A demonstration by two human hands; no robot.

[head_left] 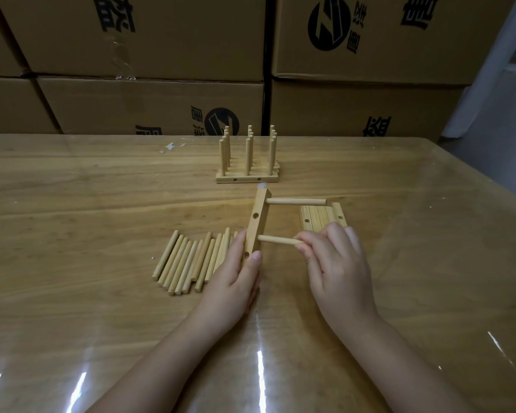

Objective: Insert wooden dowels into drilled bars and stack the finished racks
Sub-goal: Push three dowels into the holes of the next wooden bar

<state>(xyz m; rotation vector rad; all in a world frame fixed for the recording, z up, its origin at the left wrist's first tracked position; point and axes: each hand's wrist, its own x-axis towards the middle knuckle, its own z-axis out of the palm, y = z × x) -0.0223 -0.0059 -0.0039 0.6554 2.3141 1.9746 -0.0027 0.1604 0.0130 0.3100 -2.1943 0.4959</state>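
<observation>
My left hand (236, 278) grips the near end of a drilled wooden bar (258, 217) that points away from me on the table. One dowel (295, 201) sticks out to the right from the bar's far end. My right hand (337, 263) pinches a second dowel (279, 240), whose left tip sits at the bar's side near my left hand. Loose dowels (188, 260) lie in a row to the left. Several bare drilled bars (322, 217) lie side by side behind my right hand. Finished racks (248, 162) with upright dowels stand together farther back.
The wooden table (102, 204) is covered with shiny clear plastic. Stacked cardboard boxes (149, 55) form a wall along its far edge. A small white scrap (170, 146) lies at the back left. The table's right edge curves away at the far right.
</observation>
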